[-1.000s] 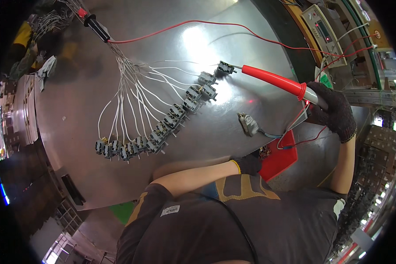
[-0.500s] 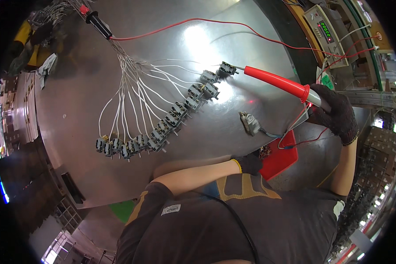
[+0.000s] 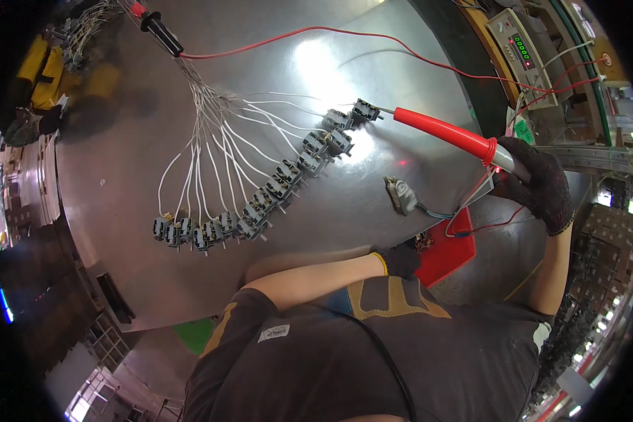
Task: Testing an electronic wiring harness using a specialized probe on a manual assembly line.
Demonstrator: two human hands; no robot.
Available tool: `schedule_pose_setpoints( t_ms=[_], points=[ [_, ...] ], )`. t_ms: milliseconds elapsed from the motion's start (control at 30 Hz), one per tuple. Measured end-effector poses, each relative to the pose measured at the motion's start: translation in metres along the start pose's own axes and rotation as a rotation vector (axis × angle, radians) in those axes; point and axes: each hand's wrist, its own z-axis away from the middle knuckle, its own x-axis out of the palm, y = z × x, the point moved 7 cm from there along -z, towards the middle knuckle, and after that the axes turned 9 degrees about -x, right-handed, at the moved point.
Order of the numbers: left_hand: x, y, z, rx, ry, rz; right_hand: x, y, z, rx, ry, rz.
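My right hand, in a dark knit glove, is closed round the metal handle of a red high-voltage test probe. The probe's thin tip meets the endmost small dark-grey component with a metal shaft. Several similar grey components lie in a curved row on the metal table, each joined to white wires of one harness. At the upper left, a black test clip with a red end lies against the wire bundle. My left hand, also gloved, rests by the red bin; its fingers are hidden.
A tester with a lit green display stands at the right, joined to red leads. A taped connector lies near the table's right edge. At the far left, a person with yellow-and-dark clothing is beside more wires.
The person at the far left has shifted, and the pale cloth-like thing there is no longer in the same place. My hands and the probe stay nearly still; the view shifts slightly.
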Motion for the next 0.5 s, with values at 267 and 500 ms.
schedule_pose_setpoints(
  t_ms=[267,500],
  points=[
    [-0.003,0.0,0.0,-0.043,0.004,0.013,0.0,-0.01,-0.005,-0.046,0.015,0.007],
    [-0.024,0.004,0.009,-0.01,0.037,0.107,0.006,-0.017,-0.014,-0.066,-0.008,0.019]
  ],
)
